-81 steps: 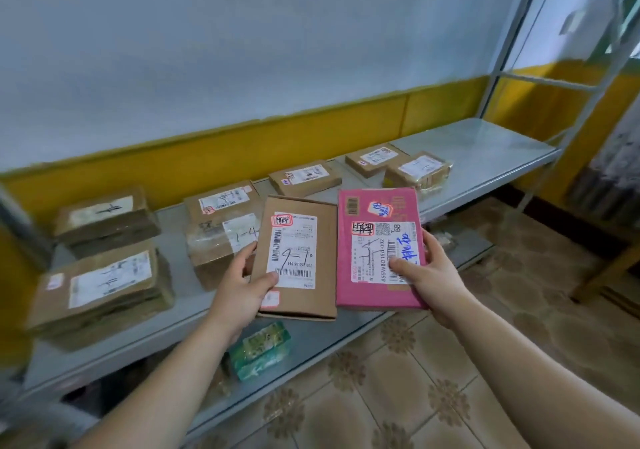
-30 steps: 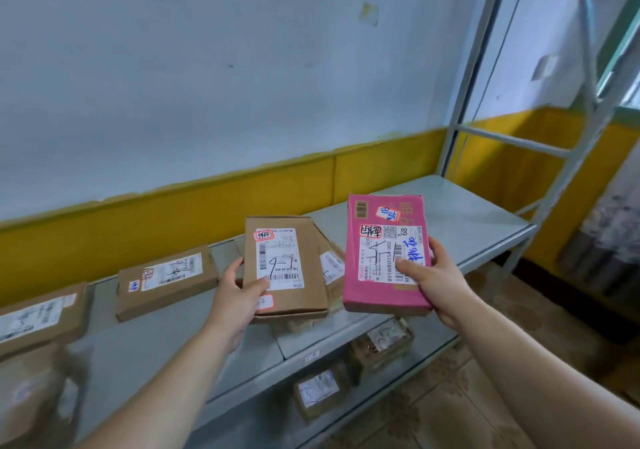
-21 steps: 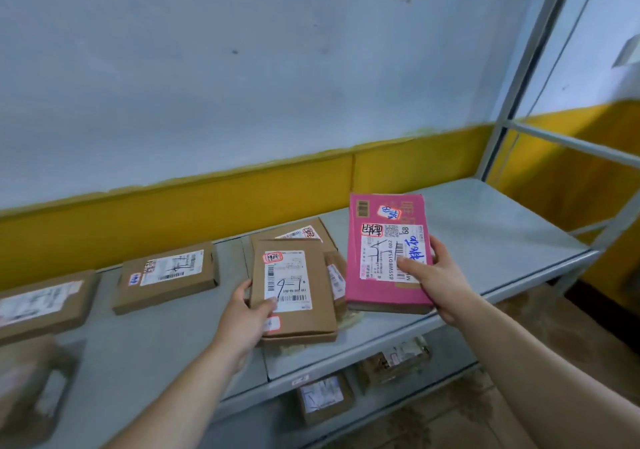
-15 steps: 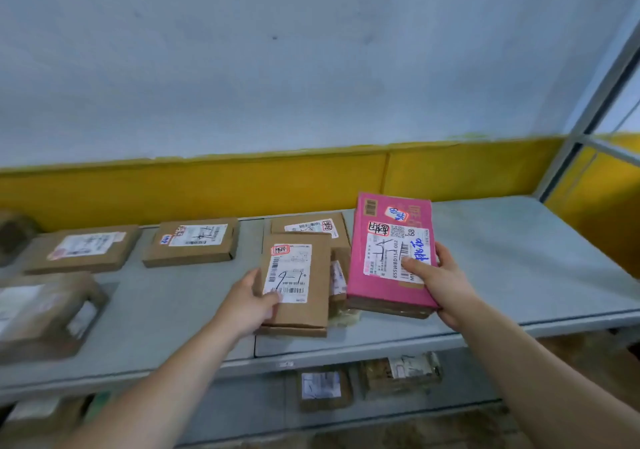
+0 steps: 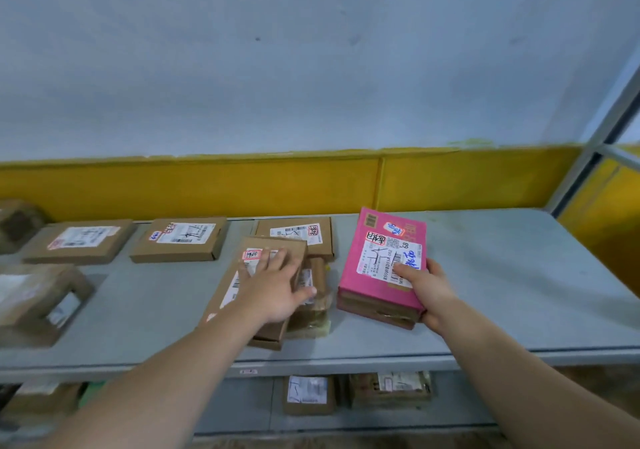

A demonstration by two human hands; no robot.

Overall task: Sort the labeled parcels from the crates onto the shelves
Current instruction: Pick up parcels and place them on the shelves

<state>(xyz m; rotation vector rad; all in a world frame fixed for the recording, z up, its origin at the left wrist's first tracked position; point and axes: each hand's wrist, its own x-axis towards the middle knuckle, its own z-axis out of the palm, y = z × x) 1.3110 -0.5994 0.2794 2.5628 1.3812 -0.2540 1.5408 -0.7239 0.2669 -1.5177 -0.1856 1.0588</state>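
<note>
Two parcels at the grey metal shelf (image 5: 502, 293), one under each of our hands.

Our left hand (image 5: 277, 286) lies palm-down on a flat brown cardboard parcel (image 5: 227, 286) with a white barcode label, fingers straight and spread, gripping nothing. That parcel sits tilted, its right side propped on a smaller tape-wrapped brown parcel (image 5: 313, 310), with another labelled brown box (image 5: 298, 235) just behind. Our right hand (image 5: 429, 293) grips a pink cardboard parcel (image 5: 377, 261) at its near right corner, thumb curled onto the white label with blue writing. The parcel is low over the shelf just right of the stack; we cannot tell whether it touches. More labelled brown parcels (image 5: 180, 239) lie further left, and two small boxes (image 5: 308, 393) sit on the lower shelf (image 5: 239, 407).
</note>
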